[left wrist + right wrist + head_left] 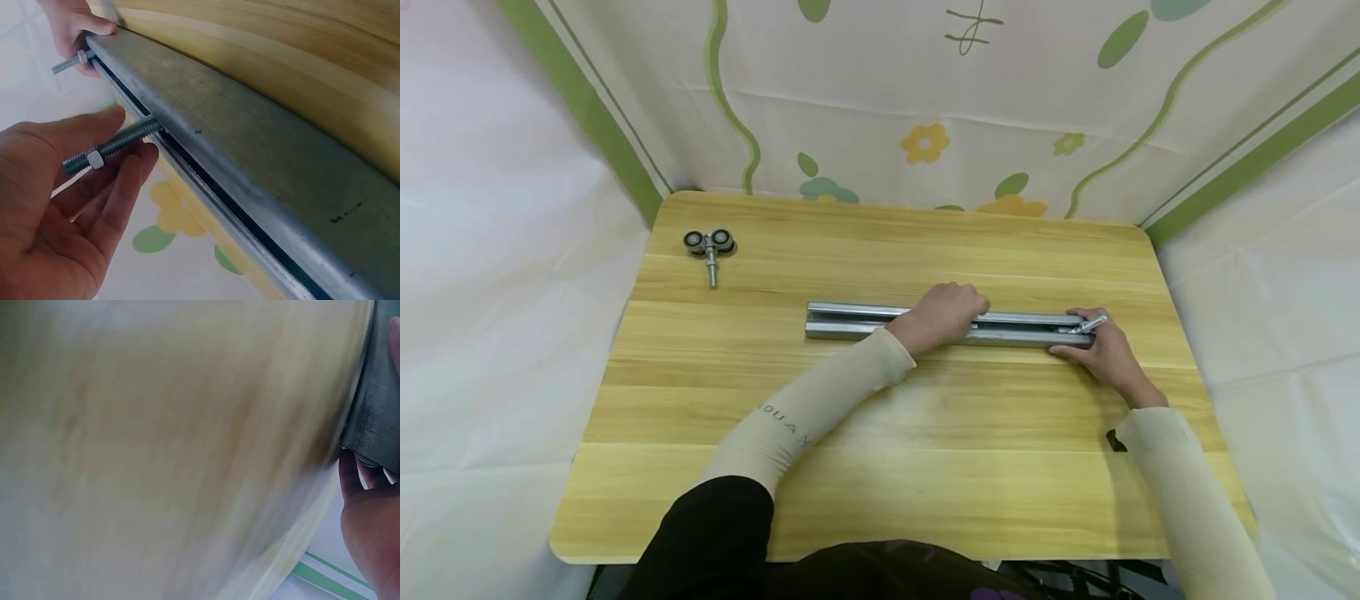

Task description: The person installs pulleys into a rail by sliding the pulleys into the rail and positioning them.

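A steel channel rail (1030, 337) lies across the table with its long slot facing up. My left hand (942, 318) is over the rail's middle. In the left wrist view, its thumb and fingers are curled round a threaded bolt (128, 139) with a nut, which stands out of the slot. My right hand (1111, 357) grips the rail's right end, thumb on the near side and fingers on the far side. Beside it a second bolt (1088, 324) with a nut sticks out of the slot. Whatever carries the bolts inside the rail is mostly hidden.
A roller trolley (711, 250) with several black-rimmed wheels and a bolt lies at the table's far left. The wooden table (925, 467) has rounded corners. White cloth (865, 75) with flower prints hangs behind it, and plain white cloth hangs at both sides.
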Available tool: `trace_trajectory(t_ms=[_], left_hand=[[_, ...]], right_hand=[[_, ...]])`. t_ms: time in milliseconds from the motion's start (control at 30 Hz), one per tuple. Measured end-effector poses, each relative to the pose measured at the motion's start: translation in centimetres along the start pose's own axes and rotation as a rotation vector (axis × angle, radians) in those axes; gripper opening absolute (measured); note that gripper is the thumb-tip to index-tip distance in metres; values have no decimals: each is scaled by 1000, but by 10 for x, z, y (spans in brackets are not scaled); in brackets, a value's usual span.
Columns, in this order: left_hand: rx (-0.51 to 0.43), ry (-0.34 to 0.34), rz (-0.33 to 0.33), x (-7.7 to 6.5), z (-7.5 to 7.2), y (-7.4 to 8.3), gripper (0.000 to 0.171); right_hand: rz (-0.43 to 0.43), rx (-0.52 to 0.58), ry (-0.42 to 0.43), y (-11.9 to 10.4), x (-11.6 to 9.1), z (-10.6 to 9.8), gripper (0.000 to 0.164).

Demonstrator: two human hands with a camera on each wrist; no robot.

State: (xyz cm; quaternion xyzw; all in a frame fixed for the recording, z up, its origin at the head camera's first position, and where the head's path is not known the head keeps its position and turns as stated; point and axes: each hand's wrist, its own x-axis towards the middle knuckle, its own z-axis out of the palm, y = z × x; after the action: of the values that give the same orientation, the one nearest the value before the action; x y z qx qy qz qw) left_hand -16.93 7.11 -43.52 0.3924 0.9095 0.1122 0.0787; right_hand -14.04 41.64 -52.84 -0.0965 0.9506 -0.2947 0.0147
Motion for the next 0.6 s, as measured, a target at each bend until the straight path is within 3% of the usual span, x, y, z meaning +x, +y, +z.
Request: trace_trajectory(t_ms=[133, 367, 600], left_hand=[[28, -17, -1, -2, -1, -1, 10], [110, -42, -24, -6, -6, -3, 48], [120, -21, -91, -18, -12, -16, 60]], right_hand=[[3, 4, 3, 0, 0, 0, 75], [10, 23, -3, 1, 1, 1, 74], [15, 22, -5, 2, 1, 1, 75]])
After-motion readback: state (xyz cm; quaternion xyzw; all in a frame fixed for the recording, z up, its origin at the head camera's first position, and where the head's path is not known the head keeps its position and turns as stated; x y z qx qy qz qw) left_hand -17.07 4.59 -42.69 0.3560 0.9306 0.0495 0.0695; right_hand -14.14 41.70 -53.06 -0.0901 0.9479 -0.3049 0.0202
